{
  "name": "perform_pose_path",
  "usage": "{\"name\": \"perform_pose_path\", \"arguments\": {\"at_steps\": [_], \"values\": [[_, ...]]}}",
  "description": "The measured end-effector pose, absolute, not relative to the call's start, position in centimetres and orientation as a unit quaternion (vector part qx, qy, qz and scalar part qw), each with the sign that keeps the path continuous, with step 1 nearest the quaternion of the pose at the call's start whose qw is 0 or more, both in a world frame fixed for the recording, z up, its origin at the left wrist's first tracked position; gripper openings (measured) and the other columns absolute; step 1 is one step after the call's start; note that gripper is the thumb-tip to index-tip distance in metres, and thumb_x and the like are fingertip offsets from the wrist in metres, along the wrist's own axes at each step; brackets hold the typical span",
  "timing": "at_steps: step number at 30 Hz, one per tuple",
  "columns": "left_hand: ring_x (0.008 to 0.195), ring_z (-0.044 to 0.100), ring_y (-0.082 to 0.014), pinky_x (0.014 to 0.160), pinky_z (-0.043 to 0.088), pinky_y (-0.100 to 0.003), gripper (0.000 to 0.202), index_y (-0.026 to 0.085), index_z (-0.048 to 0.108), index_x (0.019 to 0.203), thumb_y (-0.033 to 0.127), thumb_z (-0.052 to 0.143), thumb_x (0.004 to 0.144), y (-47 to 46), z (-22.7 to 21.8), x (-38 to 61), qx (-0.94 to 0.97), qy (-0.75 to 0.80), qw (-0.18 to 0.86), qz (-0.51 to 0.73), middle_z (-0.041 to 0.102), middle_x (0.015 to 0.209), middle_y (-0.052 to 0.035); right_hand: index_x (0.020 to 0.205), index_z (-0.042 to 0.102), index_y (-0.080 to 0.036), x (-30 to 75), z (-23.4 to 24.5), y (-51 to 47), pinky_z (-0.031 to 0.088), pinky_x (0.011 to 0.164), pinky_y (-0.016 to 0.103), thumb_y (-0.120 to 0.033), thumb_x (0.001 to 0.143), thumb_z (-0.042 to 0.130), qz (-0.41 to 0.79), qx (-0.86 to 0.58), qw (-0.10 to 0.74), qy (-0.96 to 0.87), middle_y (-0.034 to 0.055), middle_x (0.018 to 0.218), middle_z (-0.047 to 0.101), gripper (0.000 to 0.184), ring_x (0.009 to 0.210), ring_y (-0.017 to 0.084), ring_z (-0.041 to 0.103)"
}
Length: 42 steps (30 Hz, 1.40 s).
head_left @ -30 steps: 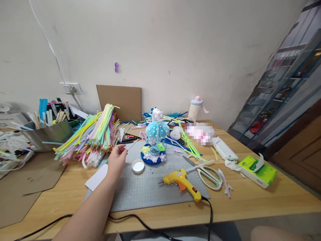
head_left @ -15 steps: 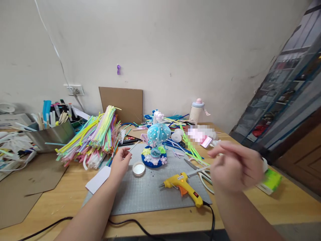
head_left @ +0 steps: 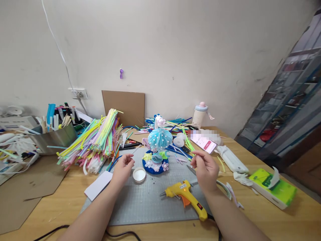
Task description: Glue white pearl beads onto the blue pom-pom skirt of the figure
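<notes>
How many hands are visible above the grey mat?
2. The left hand is near the white lid, pinching a thin wire. The right hand is raised above the scissors, behind the yellow glue gun. None appears hidden.

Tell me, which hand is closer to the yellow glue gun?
The right hand. It hovers just above and behind the yellow glue gun on the grey mat, while the left hand is farther away, beside the small white cap.

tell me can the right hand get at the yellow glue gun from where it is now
Probably yes: the right hand hovers just above and behind the yellow glue gun on the grey cutting mat, and nothing lies between them.
</notes>
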State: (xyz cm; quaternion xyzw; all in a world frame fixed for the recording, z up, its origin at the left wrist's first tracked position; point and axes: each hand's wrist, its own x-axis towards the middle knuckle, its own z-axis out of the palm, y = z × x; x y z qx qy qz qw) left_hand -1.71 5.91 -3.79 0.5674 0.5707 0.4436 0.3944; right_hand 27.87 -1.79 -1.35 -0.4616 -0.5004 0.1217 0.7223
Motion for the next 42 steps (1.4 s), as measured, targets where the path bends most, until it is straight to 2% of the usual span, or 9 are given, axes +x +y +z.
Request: {"name": "perform_pose_path", "arguments": {"at_steps": [8, 13, 17, 26, 34, 37, 42], "values": [[0.082, 0.063, -0.016, 0.071, 0.056, -0.034, 0.027, 0.014, 0.059, 0.111, 0.031, 0.057, 0.09, 5.9, -3.7, -1.7, 0.557, 0.573, 0.408, 0.441, 0.064, 0.102, -0.0056, 0.089, 0.066, -0.022, 27.6, -1.8, -1.6, 0.036, 0.045, 0.025, -0.026, 0.089, 0.051, 0.164, -0.476, 0.695, -0.514, -0.0043, 0.055, 0.056, 0.016, 0.049, 0.014, 0.049], [0.073, 0.061, -0.0135, 0.066, 0.054, -0.031, 0.021, 0.014, 0.06, 0.103, 0.029, 0.059, 0.089, 5.7, -3.5, -1.6, 0.556, 0.561, 0.41, 0.456, 0.063, 0.088, -0.0019, 0.088, 0.066, -0.021, 27.6, -1.9, -1.3, 0.036, 0.043, 0.026, -0.028, 0.087, 0.052, 0.176, -0.485, 0.69, -0.508, -0.0037, 0.055, 0.056, 0.016, 0.047, 0.014, 0.05], [0.066, 0.06, -0.0133, 0.063, 0.053, -0.03, 0.02, 0.016, 0.06, 0.098, 0.027, 0.065, 0.082, 5.6, -3.4, -1.6, 0.559, 0.552, 0.411, 0.463, 0.06, 0.076, 0.0014, 0.088, 0.066, -0.021, 27.6, -2.1, -1.1, 0.037, 0.043, 0.026, -0.029, 0.086, 0.053, 0.179, -0.488, 0.689, -0.506, -0.0039, 0.054, 0.055, 0.016, 0.046, 0.014, 0.05], [0.08, 0.063, -0.0153, 0.07, 0.055, -0.034, 0.025, 0.014, 0.059, 0.109, 0.031, 0.057, 0.09, 5.9, -3.8, -1.7, 0.568, 0.558, 0.417, 0.437, 0.064, 0.099, -0.005, 0.089, 0.066, -0.021, 28.1, -2.2, -0.6, 0.035, 0.045, 0.025, -0.027, 0.088, 0.051, 0.187, -0.491, 0.684, -0.507, -0.0043, 0.055, 0.056, 0.016, 0.049, 0.014, 0.049], [0.086, 0.064, -0.0171, 0.073, 0.056, -0.036, 0.028, 0.015, 0.059, 0.113, 0.031, 0.057, 0.09, 6.0, -4.0, -1.8, 0.572, 0.566, 0.419, 0.42, 0.064, 0.105, -0.0065, 0.088, 0.066, -0.02, 28.3, -2.1, -0.7, 0.035, 0.046, 0.026, -0.025, 0.088, 0.052, 0.187, -0.492, 0.683, -0.506, -0.0038, 0.055, 0.057, 0.016, 0.049, 0.014, 0.049], [0.083, 0.063, -0.0164, 0.072, 0.055, -0.035, 0.026, 0.014, 0.059, 0.111, 0.031, 0.057, 0.09, 5.9, -3.9, -1.6, 0.575, 0.565, 0.417, 0.421, 0.064, 0.102, -0.0058, 0.088, 0.067, -0.02, 28.4, -2.2, -0.5, 0.036, 0.046, 0.026, -0.025, 0.087, 0.052, 0.184, -0.493, 0.685, -0.505, -0.0038, 0.054, 0.056, 0.016, 0.049, 0.013, 0.048], [0.07, 0.06, -0.0127, 0.066, 0.052, -0.03, 0.018, 0.014, 0.059, 0.101, 0.025, 0.061, 0.087, 5.6, -3.6, -1.5, 0.576, 0.555, 0.413, 0.435, 0.062, 0.084, -0.0001, 0.088, 0.067, -0.02, 28.4, -2.3, -0.4, 0.035, 0.045, 0.025, -0.026, 0.087, 0.052, 0.182, -0.49, 0.688, -0.503, -0.0039, 0.053, 0.056, 0.016, 0.047, 0.013, 0.048]]}}
